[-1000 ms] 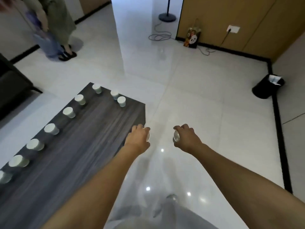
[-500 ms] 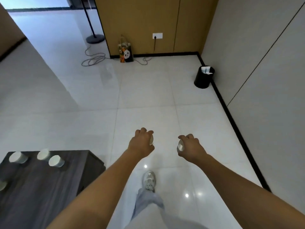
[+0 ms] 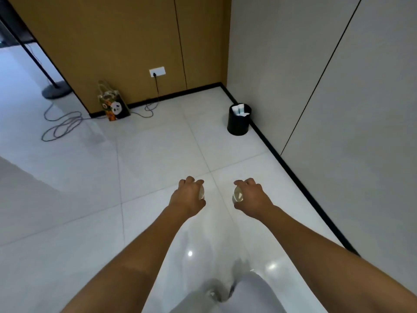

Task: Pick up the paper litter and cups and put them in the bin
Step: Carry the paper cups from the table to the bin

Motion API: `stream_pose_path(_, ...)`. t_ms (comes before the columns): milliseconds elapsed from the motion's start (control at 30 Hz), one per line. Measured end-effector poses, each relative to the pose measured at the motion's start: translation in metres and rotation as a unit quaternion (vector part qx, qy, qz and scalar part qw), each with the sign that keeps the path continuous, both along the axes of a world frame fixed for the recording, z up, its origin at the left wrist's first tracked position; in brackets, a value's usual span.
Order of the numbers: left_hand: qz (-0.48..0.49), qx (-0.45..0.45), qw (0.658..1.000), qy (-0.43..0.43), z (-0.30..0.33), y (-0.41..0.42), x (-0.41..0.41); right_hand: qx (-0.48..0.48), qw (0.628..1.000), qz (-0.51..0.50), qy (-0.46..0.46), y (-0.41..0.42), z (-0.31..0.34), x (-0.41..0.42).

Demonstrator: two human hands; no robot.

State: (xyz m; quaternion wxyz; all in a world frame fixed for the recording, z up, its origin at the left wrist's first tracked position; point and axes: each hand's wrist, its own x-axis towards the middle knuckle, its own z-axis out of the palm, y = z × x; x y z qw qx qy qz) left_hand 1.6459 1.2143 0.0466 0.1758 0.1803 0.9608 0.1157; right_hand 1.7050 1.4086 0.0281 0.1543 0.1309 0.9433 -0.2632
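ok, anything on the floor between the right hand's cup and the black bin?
Nothing: head view shows only bare white floor tile between the right hand with its small white paper cup and the round black bin.

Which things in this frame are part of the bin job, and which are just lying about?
Job:
left hand gripping a paper cup
right hand gripping a second cup
black bin, paper already inside

Lying about:
panda gift bag
coiled cable
wall socket
stand base

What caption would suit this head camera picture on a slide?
Left hand and right hand each hold a paper cup, facing a black bin by the wall.
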Motion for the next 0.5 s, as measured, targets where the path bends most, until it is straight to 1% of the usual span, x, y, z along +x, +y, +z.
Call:
stream_pose_path(167, -0.025, -0.004, 1.000, -0.014, -0.014, 0.055, -0.093, -0.002, 0.999, -0.028, -0.016, 0.054, -0.015, -0.080)
stream_pose_path(300, -0.023, -0.001, 1.000, -0.015, -0.020, 0.119, -0.181, 0.002, 0.999, -0.036, -0.014, 0.111, -0.023, -0.168)
stream_pose_path(500, -0.015, 0.015, 1.000, 0.002, -0.009, 0.214, -0.309, 0.007, 1.000, -0.028, -0.005, 0.200, -0.007, -0.305)
